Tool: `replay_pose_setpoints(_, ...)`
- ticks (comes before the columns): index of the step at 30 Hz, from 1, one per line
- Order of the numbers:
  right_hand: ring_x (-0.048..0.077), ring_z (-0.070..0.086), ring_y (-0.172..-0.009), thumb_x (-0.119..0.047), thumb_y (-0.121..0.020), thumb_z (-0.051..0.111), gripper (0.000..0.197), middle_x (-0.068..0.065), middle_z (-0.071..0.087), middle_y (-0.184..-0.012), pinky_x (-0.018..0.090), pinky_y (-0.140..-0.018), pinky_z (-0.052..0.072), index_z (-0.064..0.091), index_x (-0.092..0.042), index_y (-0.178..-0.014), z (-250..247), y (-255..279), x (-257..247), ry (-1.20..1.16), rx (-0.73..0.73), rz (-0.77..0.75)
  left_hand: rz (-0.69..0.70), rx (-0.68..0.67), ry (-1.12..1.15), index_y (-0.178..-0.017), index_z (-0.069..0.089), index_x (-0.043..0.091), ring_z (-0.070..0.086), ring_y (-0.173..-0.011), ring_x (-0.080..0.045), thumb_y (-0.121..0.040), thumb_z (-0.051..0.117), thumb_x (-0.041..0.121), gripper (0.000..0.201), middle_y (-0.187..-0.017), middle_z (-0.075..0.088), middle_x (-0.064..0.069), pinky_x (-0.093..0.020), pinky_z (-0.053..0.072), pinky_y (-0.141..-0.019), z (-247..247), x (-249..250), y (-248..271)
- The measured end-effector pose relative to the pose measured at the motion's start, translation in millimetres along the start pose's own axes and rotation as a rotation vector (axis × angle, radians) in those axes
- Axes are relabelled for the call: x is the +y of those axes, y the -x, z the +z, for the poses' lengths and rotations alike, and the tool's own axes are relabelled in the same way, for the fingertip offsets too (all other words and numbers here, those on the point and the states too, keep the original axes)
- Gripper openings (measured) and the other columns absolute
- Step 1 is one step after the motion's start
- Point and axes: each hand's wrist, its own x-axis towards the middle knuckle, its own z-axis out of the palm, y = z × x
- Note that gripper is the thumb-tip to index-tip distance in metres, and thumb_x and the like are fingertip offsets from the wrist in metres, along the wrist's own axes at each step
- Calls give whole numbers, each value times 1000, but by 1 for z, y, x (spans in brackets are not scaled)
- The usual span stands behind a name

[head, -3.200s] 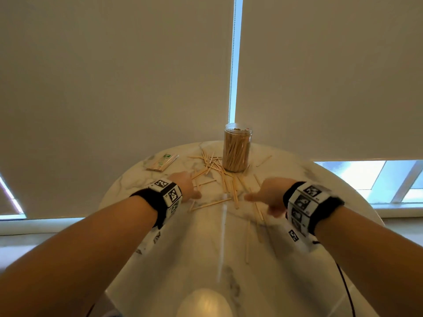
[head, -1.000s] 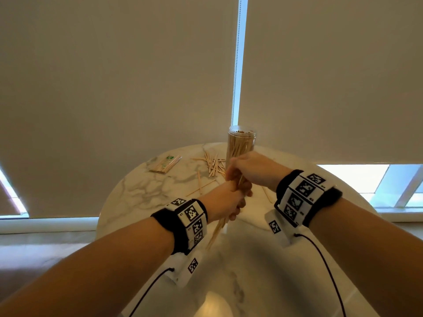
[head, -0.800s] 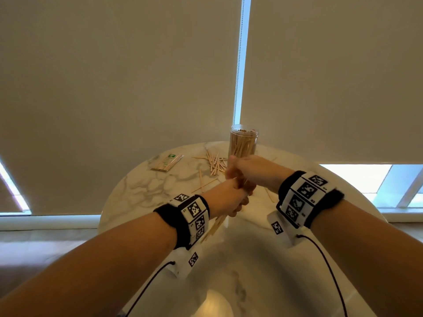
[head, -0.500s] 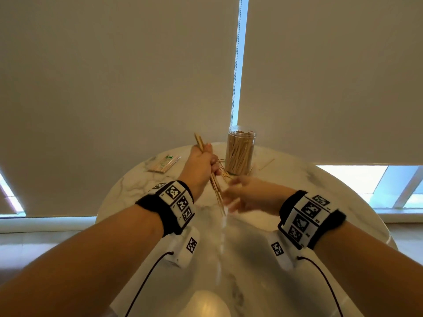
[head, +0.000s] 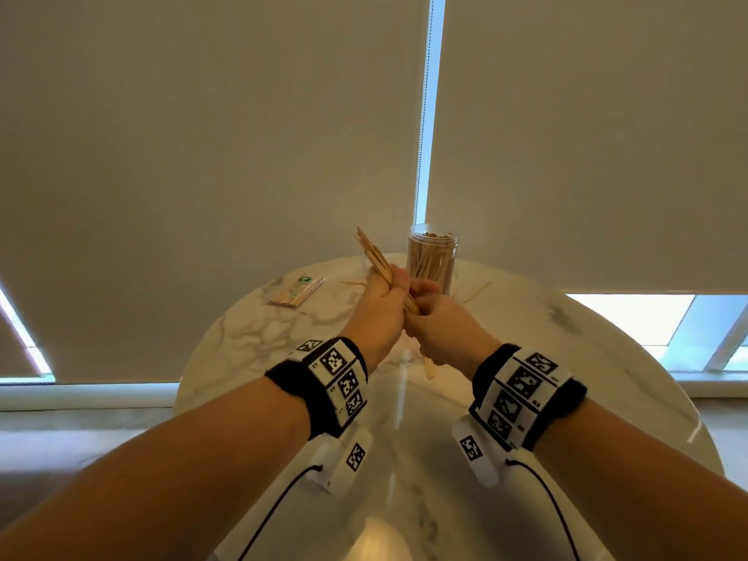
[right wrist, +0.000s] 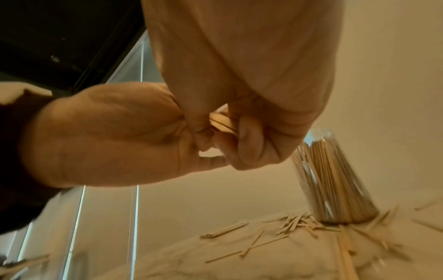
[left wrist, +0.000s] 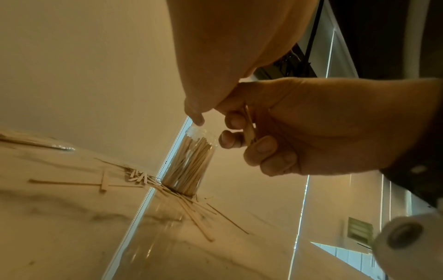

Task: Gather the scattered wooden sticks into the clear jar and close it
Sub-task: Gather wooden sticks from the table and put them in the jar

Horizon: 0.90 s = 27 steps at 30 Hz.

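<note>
Above the middle of the round marble table (head: 251, 330), both hands meet around one bundle of wooden sticks (head: 374, 257). The left hand (head: 380, 301) has its fingers wrapped tight round the bundle, whose upper ends fan out above the fist and lean away to the left. The right hand (head: 435, 317) sits just beside it, touching it, thumb and curled fingers pinching the lower ends of the same bundle; the view from the left wrist shows a few stick ends caught between those fingertips (left wrist: 261, 147). The clear jar (head: 432, 257) stands upright on the far side of the table, just beyond the hands, with no lid on it and already packed with sticks standing on end. More loose sticks (left wrist: 191, 212) lie scattered on the marble around the jar's base, some crossing each other, and one lies off to the right (head: 477, 291) near the table's edge. A small wrapped packet of sticks (head: 297, 291) lies flat at the far left of the table, well apart from the jar. Both wrists wear black bands (head: 324, 382) with square printed markers.
</note>
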Motion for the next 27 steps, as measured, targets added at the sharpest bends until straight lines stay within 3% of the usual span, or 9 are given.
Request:
replay_pose_setpoints(2,16,48,-51,-24,-101,47,30,4,53,-62,31,-52,44,60,-11,-76,0,1,-1,221,-14,-104,-30,-11,30,-115,48,14,71,-97,-16,-108,34,29,22,-107,74,-7,-24,53,-77,1,0,1)
replay_pose_setpoints(5,16,52,-54,-29,-101,42,32,3,57,-63,30,-53,41,60,-11,-83,3,1,5,317,41,-130,-91,7,127,-109,54,8,72,-96,-20,-105,46,23,18,-103,75,-12,-36,53,-90,-4,-1,-5)
replay_pose_setpoints(7,17,53,-54,-37,-98,44,34,1,56,-61,29,-53,39,57,-16,-74,0,0,12,358,93,-88,-96,32,201,-108,53,4,71,-90,-26,-100,56,21,19,-101,73,-18,-42,56,-88,-9,1,-6)
replay_pose_setpoints(10,18,51,-55,-38,-96,47,39,0,52,-59,28,-53,38,48,-18,-63,-6,0,21,419,70,-8,-125,149,340,-117,50,11,72,-90,-29,-93,62,45,43,-101,74,-15,-44,59,-83,-18,16,-11)
replay_pose_setpoints(13,16,54,-58,-38,-97,48,35,-1,55,-63,27,-55,42,51,-21,-66,-8,2,22,480,34,-7,-186,261,398,-115,56,15,74,-89,-29,-98,44,57,46,-102,75,-14,-44,59,-82,-30,31,-21)
replay_pose_setpoints(18,20,59,-62,-39,-93,51,31,1,58,-65,34,-60,50,53,-20,-69,-3,-8,18,509,37,-30,-298,118,122,-104,64,1,72,-77,-28,-106,28,28,45,-92,75,-19,-38,60,-76,-14,25,-20)
replay_pose_setpoints(22,19,61,-64,-37,-95,53,29,3,62,-70,29,-57,49,62,-15,-78,-13,-16,26,506,-5,-4,-259,127,-55,-92,68,7,73,-85,-25,-105,32,38,49,-87,77,-11,-40,58,-81,-16,21,-33)
replay_pose_setpoints(25,15,61,-65,-52,-92,60,31,-1,63,-72,24,-57,45,64,-22,-85,-18,-17,24,482,-46,-59,-144,102,-441,-85,68,8,67,-59,-16,-102,41,42,47,-74,73,-9,-29,58,-62,-19,8,-41)
replay_pose_setpoints(27,13,61,-69,-66,-87,57,41,-4,65,-77,26,-60,46,60,-25,-91,-22,-18,19,399,-11,-113,-71,137,-619,-79,66,10,57,-48,-15,-101,47,39,41,-62,65,-6,-29,52,-59,-23,-3,-48)
